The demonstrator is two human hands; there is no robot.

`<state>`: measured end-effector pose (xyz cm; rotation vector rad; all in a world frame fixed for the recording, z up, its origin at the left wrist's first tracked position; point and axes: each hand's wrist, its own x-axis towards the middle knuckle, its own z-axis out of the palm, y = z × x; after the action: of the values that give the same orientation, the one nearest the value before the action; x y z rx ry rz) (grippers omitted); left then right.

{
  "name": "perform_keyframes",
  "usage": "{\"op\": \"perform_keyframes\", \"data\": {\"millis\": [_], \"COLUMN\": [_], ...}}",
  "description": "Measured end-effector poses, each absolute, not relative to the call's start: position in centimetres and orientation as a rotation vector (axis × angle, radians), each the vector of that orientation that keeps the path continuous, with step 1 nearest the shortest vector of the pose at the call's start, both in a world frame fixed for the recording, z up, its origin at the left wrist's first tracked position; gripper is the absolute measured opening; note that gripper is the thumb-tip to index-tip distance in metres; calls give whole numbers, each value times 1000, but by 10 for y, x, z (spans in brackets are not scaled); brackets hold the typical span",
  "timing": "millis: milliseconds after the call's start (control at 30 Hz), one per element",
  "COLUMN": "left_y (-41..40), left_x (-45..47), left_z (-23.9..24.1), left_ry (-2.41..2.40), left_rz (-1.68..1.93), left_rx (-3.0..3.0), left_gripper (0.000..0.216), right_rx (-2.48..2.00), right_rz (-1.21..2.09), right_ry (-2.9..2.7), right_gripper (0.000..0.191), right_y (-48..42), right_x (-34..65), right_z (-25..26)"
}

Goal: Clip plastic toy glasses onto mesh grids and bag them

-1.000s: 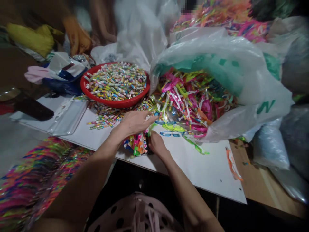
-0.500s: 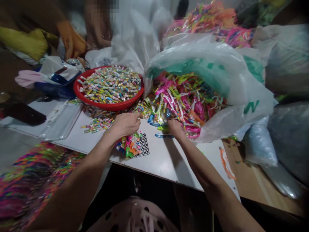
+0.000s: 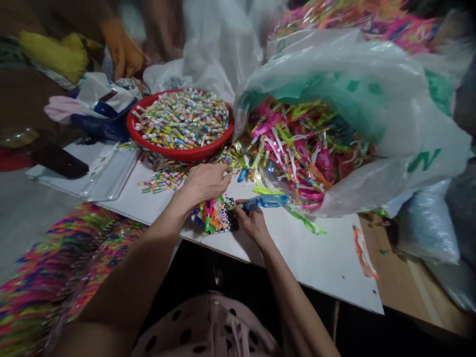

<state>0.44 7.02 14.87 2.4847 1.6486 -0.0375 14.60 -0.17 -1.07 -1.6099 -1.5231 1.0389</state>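
In my right hand (image 3: 253,222) is a blue translucent plastic piece (image 3: 268,200), pinched between closed fingers and lying flat, pointing right. The hand is at the right edge of a black perforated grid (image 3: 233,223). Colourful small plastic pieces (image 3: 213,218) stand bunched on the left part of that grid. My left hand (image 3: 208,181) hovers just above and behind the bunch. Its fingers are curled together, and what they hold, if anything, is hidden. Yellow-green plastic pieces (image 3: 305,221) lie on the white tabletop (image 3: 320,253) right of my right hand.
A red basin (image 3: 178,154) full of small patterned sticks stands behind my left hand; loose sticks (image 3: 163,179) lie before it. To the right, a large white plastic bag (image 3: 390,183) opens on bright plastic pieces. A clear tray (image 3: 115,173) lies at left. Another person's hand (image 3: 126,59) shows behind.
My right hand has come left and nearer from the bag's mouth to the grid, carrying the blue plastic piece. My left hand stays by the grid. The view has shifted.
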Motion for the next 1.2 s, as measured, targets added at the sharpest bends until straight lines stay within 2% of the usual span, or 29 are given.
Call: {"op": "perform_keyframes", "data": {"millis": [133,233,367,467,667,900,1000,1100,1167,1200], "left_y": [70,71,73,71,69,68,72,77,79,79], "left_x": [3,1,-1,1,7,8,8,5,3,3], "left_z": [151,151,149,149,151,154,153,153,153,154], "left_ry": [1620,1579,1627,1615,1594,1558,1674,1733,1717,1715], "left_rz": [9,18,9,14,13,20,-37,-126,-144,-140], "left_rx": [2414,2399,2387,2369,2409,2401,2386,2362,2359,2360], "left_gripper": [56,64,66,64,62,67,64,58,55,54], "right_rx": [-1801,-1977,-1873,-1754,-1733,-2053,-2008,-1894,-2136,-2323], "right_rz": [826,718,736,728,630,603,564,652,523,341], "right_ry": [-1944,-2151,-2293,-2254,-2014,-2245,-2325,-2394,-2296,-2196], "right_gripper": [22,25,21,19,27,27,30,23,24,27], "right_y": [1,5,9,4,-7,7,15,18,16,14], "right_x": [133,122,126,138,143,116,113,152,195,217], "right_z": [8,24,25,17,1,17,27,34,39,41]}}
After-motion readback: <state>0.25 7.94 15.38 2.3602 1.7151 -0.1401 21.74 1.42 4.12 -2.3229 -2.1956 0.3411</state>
